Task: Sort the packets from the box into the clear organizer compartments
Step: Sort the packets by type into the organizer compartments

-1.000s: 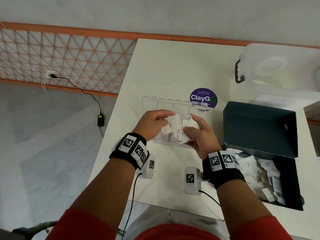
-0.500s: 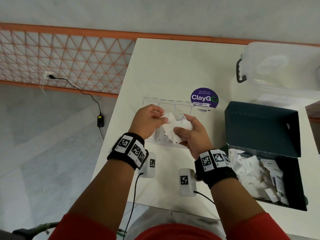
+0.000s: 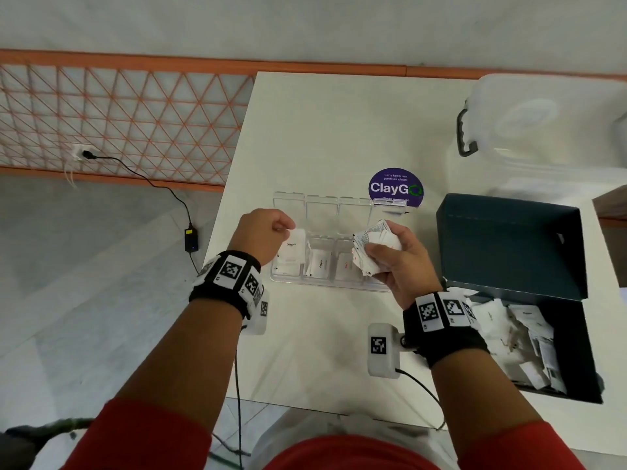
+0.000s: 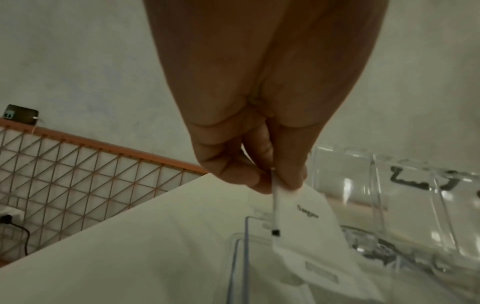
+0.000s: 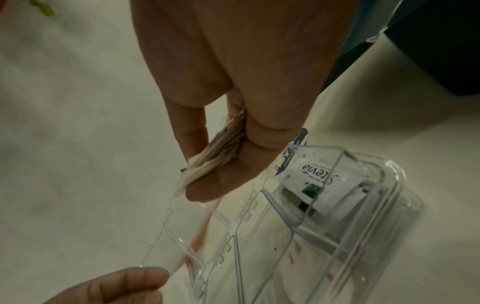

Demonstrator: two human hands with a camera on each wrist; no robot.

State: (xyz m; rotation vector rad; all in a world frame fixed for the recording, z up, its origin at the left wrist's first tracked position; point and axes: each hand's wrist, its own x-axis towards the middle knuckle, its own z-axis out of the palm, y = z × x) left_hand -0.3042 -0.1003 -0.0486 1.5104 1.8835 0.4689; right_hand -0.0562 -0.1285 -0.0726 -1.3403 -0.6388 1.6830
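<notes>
The clear organizer lies open on the white table, its lid folded back. My left hand pinches a white sugar packet by its top edge, and the packet hangs over the leftmost compartment; the left wrist view shows the same packet between thumb and fingers. My right hand grips a bundle of several packets over the organizer's right end; the right wrist view shows the bundle edge-on. A Stevia packet lies in the right compartment. The dark box holds many loose packets.
A purple ClayGo sticker sits behind the organizer. A large clear storage bin with a black handle stands at the back right. The table's left edge drops to the floor, where a cable and adapter lie.
My hands have drawn apart. The left hand took one sugar packet from the bundle and moved left over the leftmost compartment; the right hand moved right with the rest.
</notes>
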